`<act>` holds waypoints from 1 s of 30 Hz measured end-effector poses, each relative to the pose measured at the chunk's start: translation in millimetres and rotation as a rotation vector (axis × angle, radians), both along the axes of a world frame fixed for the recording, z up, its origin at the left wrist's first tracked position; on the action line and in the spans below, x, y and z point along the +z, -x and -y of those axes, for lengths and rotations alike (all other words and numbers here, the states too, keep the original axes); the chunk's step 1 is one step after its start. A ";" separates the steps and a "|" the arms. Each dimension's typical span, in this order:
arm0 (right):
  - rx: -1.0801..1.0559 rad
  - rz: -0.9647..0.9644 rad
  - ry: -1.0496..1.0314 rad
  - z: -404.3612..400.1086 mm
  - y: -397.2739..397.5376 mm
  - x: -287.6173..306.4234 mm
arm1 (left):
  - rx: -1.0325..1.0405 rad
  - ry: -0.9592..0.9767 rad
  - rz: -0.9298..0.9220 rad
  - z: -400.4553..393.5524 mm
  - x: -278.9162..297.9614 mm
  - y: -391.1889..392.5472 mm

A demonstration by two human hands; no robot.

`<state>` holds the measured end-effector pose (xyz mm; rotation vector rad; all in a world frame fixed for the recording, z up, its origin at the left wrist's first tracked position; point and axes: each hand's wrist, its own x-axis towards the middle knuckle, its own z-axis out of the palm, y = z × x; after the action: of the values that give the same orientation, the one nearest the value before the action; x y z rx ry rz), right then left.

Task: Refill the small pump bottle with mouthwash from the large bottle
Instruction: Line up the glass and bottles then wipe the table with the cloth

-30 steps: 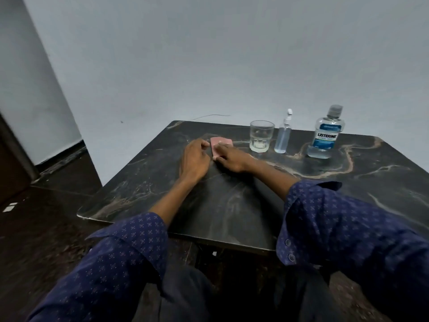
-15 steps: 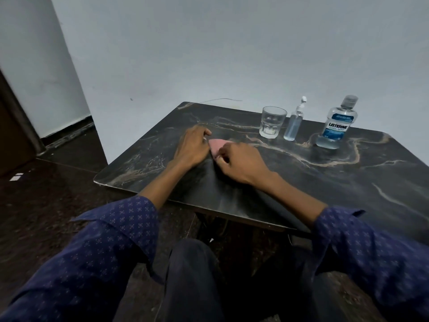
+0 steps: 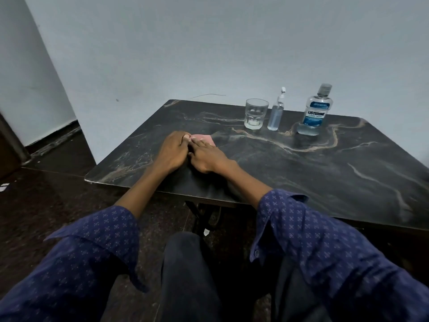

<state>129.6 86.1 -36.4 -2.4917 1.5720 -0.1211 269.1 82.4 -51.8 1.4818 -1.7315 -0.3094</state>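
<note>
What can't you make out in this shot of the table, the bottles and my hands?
- Pink item, head view: mostly covered by the left hand and right hand; its identity is unclear.
- Large bottle: small label print too tiny to read.
- Small pump bottle: exact fill level unclear through clear plastic.
- Table: right corner cut off by frame edge.

- far edge of the tabletop (image 3: 348, 173) is crowded: glass (image 3: 256, 113), small pump bottle (image 3: 276, 115), large bottle (image 3: 314, 111) in a row
- glass and pump nearly touch
- right side and near edge wide open

Hands (image 3: 190, 152) on pink cloth (image 3: 204, 138)
</note>
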 end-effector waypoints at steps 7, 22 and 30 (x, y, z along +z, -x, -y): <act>-0.193 -0.005 0.031 17.2 118.1 5.1 | -0.141 -0.076 0.082 9.1 -0.8 62.6; -0.677 0.043 0.065 1.0 252.1 4.0 | -0.188 -0.101 0.044 24.4 -3.8 114.1; -0.354 0.035 0.054 -20.4 128.0 -4.4 | -0.154 -0.140 -0.161 21.0 2.9 116.0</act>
<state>1.7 106.6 -40.8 -2.2091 2.0026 -0.2589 153.1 61.4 -48.9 1.3820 -1.7253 -0.6251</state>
